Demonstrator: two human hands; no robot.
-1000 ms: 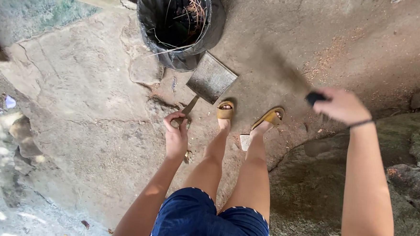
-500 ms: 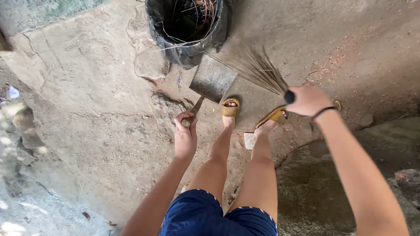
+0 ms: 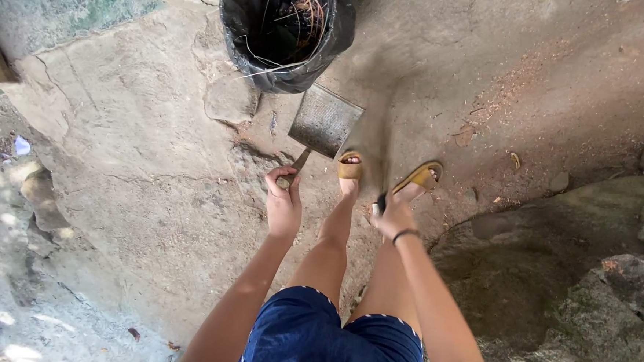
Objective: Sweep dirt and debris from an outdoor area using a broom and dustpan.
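Note:
My left hand (image 3: 284, 201) grips the handle of a grey metal dustpan (image 3: 324, 121) that rests on the cracked concrete ground just below a black bin. My right hand (image 3: 393, 215), with a dark band on the wrist, is closed on the black handle of a stick broom (image 3: 373, 125); its bristles are a blur sweeping across the ground beside the dustpan. My feet in yellow sandals (image 3: 350, 166) stand between the two hands.
A bin lined with a black bag (image 3: 286, 32) holds dry twigs and stands at the top. Reddish dust and small debris (image 3: 518, 81) lie to the right. Rough stone (image 3: 610, 291) borders the lower right, loose rocks (image 3: 35, 188) the left.
My right hand has swung the broom from the far right toward the dustpan, ending near my right foot. My left hand has kept the dustpan in place.

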